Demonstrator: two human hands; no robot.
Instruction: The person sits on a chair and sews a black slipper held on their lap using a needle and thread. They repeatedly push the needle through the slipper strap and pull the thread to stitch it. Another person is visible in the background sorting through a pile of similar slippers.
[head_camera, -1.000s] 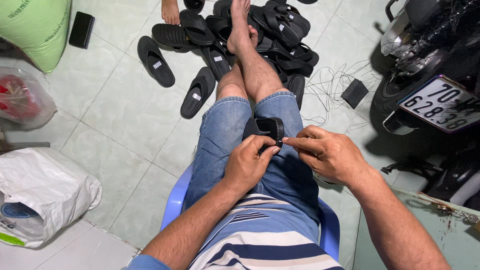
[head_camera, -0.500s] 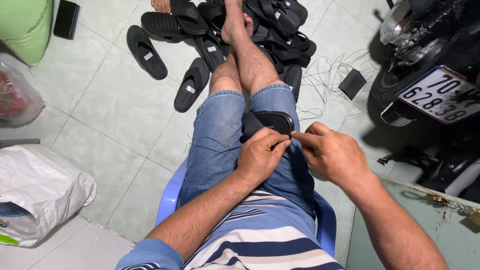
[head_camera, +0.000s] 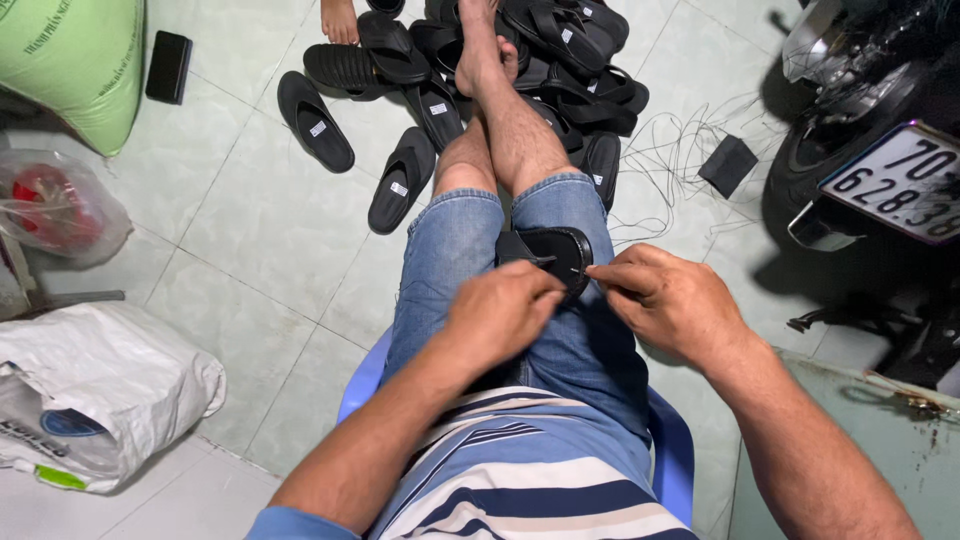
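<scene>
A black sandal (head_camera: 555, 252) lies on my lap, across my denim shorts. My left hand (head_camera: 500, 312) grips its near end, fingers curled over it. My right hand (head_camera: 668, 300) pinches at the sandal's right edge with thumb and forefinger; whether a thin thread is between them I cannot tell. I sit on a blue plastic chair (head_camera: 670, 450) with my legs stretched out and crossed at the ankles.
A pile of black sandals (head_camera: 560, 50) lies on the tiled floor by my feet, with loose ones (head_camera: 314, 120) to the left. Another person's foot (head_camera: 340, 20) shows at the top. A motorbike (head_camera: 880, 130) stands right. Thin threads (head_camera: 670, 150), a green sack (head_camera: 75, 60) and bags (head_camera: 100, 390) surround me.
The view has shifted slightly. My hands stay on the sandal; the right hand has drawn a little away from the left along the sandal's edge.
</scene>
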